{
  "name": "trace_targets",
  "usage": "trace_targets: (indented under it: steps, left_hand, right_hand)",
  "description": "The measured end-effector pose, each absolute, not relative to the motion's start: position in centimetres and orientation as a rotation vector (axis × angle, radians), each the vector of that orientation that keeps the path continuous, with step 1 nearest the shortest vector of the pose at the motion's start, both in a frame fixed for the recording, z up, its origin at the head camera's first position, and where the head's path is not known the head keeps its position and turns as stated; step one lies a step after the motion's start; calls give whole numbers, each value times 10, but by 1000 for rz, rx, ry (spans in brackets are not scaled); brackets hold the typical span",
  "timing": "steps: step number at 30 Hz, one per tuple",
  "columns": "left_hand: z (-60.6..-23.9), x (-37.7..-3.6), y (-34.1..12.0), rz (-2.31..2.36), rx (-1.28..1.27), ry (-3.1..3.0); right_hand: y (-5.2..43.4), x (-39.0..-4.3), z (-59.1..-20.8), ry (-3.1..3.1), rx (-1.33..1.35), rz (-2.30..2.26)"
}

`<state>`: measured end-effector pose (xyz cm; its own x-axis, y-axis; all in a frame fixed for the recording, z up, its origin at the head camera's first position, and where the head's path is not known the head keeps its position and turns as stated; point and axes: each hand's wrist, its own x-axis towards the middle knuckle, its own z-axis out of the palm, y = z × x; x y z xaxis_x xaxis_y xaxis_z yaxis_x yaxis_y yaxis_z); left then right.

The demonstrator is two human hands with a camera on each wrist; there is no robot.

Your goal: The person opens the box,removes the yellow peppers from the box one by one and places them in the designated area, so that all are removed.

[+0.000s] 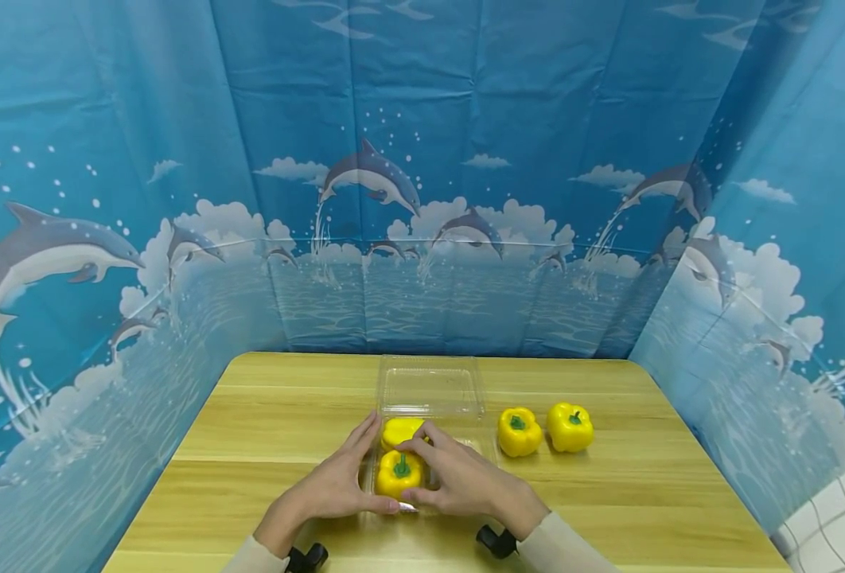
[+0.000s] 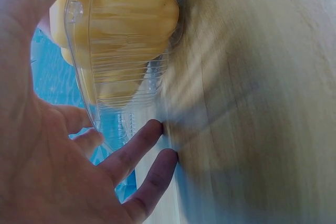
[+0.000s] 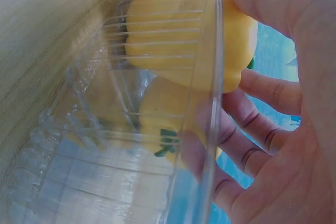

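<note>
A clear plastic clamshell box (image 1: pixel 485 450) stands on the table with two yellow bell peppers in its left half. My right hand (image 1: pixel 458 477) grips the nearer bell pepper (image 1: pixel 398 477), thumb in front and fingers at its far side; its green stem points up. Behind it the other bell pepper (image 1: pixel 399 431) lies on its side, its stem facing right in the right wrist view. My left hand (image 1: pixel 336 477) rests along the box's left side, fingers extended and thumb at the front edge. In the left wrist view two fingertips (image 2: pixel 167 156) reach down to the tabletop.
The box's clear lid (image 1: pixel 430 390) lies folded back behind it. Two more yellow bell peppers, a left one (image 1: pixel 519 432) and a right one (image 1: pixel 570 427), stand to the box's right on the wooden table (image 1: pixel 609 509). A blue dolphin curtain (image 1: pixel 422 302) surrounds the table.
</note>
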<state>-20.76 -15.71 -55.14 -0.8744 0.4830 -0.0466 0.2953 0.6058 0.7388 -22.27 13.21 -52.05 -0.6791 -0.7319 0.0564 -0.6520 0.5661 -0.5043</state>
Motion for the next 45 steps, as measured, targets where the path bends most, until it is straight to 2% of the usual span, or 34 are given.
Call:
trace_targets:
  steps: [45]
  left_hand:
    - [-553, -207, -158, 1119, 634, 2601]
  right_hand:
    - [128, -224, -523, 2637, -1125, -793]
